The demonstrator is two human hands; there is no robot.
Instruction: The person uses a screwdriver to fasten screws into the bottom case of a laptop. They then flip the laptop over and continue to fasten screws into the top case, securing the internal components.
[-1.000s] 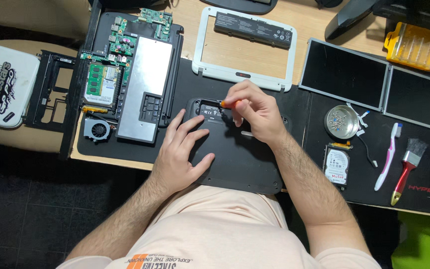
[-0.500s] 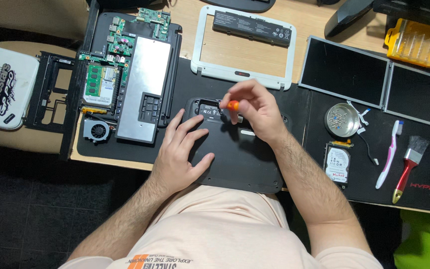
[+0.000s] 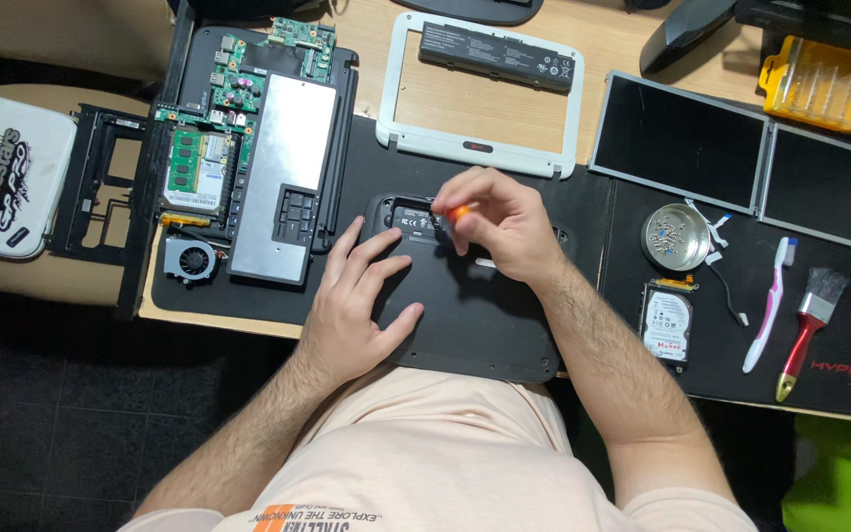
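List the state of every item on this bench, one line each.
left hand: flat, pressing on the black laptop base.
right hand: pinching an orange-handled screwdriver.
motherboard tray: exposed, lying open.
white bezel: detached, empty.
screw dish: holding screws.
hard drive: removed, lying flat.

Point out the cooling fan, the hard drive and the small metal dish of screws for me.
cooling fan [image 3: 191,260], head view, on the fan hub.
hard drive [image 3: 668,322], head view, on its labelled top face.
metal dish [image 3: 654,214], head view, on the upper left rim.
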